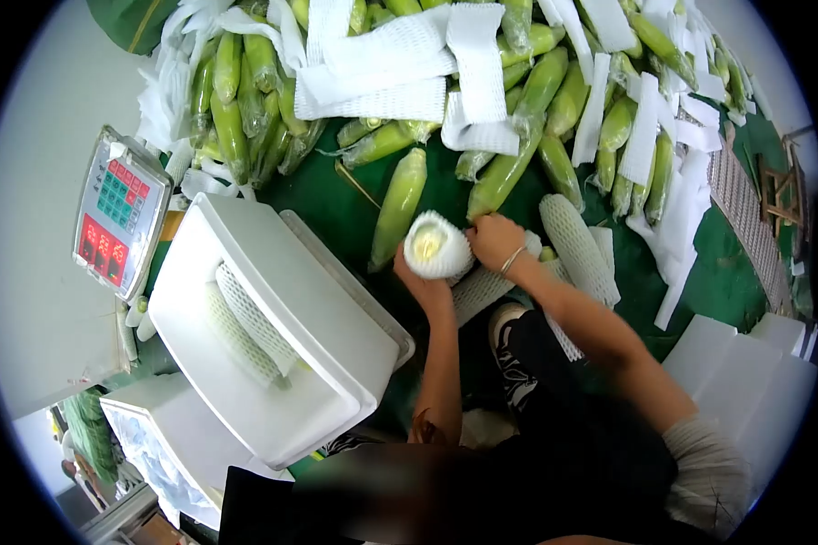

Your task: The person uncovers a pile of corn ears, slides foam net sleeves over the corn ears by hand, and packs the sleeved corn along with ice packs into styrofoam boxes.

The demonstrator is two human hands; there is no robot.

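White foam netting [440,268] wraps the corn ear [426,242] in the left fingers [403,263].

No text can be read with certainty. The scale [125,216] carries pale figures on its red display [103,251] and marks on its red and green keys [123,192], but both are too small and blurred to make out.

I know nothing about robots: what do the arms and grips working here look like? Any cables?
The left grip and right grip are bare human hands, with no gloves and no cables visible. A thin, pale bangle circles the right wrist. The right forearm is bare below a light grey, bunched sleeve. The left forearm is bare too.
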